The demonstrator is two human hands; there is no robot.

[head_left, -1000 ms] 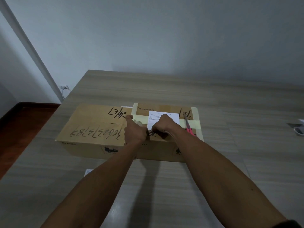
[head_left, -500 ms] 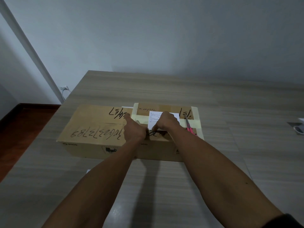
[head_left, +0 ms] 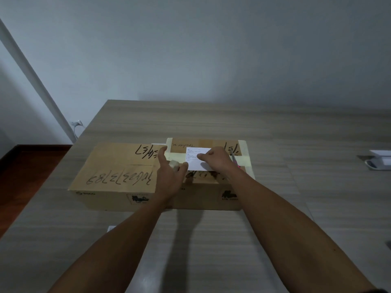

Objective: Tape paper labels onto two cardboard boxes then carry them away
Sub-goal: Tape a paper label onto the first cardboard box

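Two cardboard boxes stand side by side on the table. The left box bears black handwriting. The right box has pale tape strips across its top. A white paper label lies on the right box. My right hand presses its fingers down on the label. My left hand is at the label's left edge, its thumb stretched up over the seam between the boxes, and it grips a small pale piece of tape.
Scissors with pink handles lie on the right box, partly behind my right wrist. A white object sits at the table's right edge. A white scrap peeks out beside my left forearm. The table's left edge drops to a wooden floor.
My right hand moved up from the box's near edge onto the label. My left hand opened wider, and the pale tape now shows in it. The view shifted slightly.
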